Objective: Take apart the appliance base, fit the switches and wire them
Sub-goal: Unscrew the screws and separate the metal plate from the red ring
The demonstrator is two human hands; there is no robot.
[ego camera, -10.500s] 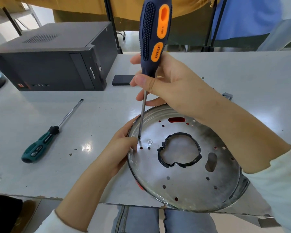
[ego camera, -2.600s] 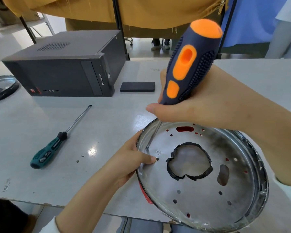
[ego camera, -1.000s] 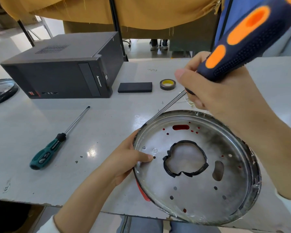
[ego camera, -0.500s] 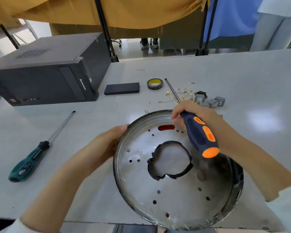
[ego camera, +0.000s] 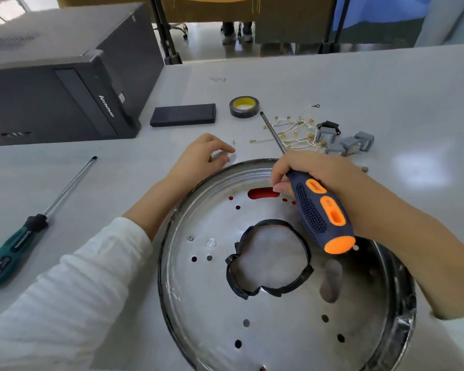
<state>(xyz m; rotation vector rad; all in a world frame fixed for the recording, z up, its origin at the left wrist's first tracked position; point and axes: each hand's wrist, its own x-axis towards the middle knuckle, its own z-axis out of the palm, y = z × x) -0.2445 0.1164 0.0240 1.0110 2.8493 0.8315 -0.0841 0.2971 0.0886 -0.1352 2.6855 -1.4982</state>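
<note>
Base [ego camera: 279, 311] lies flat at the near edge of the table [ego camera: 386, 89], holes up. Right hand [ego camera: 314, 172] wraps the screwdriver [ego camera: 322, 212], tip pointing away, likely resting. Left hand [ego camera: 201, 156] reaches with loose, empty fingers toward a tiny screw [ego camera: 234, 142], probably to grab it.

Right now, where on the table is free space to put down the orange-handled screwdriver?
Bare table lies between the green screwdriver and the metal base. More lies right of the grey switches. Crowded: around the wires and tape roll.
</note>
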